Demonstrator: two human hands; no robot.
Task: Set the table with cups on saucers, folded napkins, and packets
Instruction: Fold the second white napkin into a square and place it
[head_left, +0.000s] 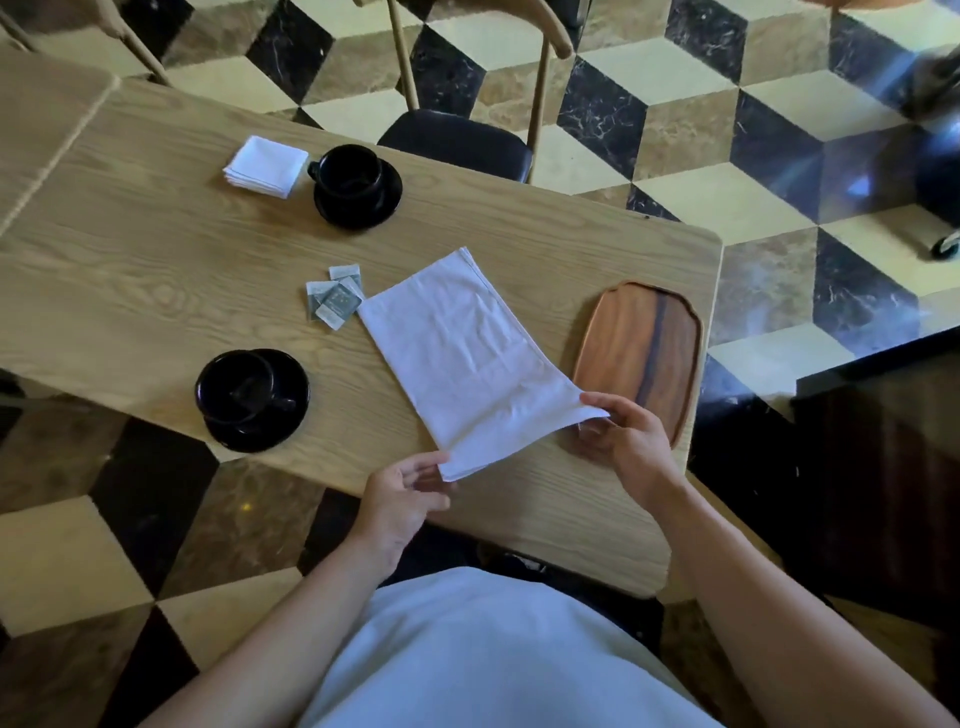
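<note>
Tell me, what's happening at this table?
A person is setting a wooden table. The left hand and right hand each pinch a near corner of a white napkin lying half-folded on the table. Two black cups already sit on saucers, one far and one near. A folded napkin lies beside the far cup, some packets lie mid-table, and a wooden tray sits to the right.
</note>
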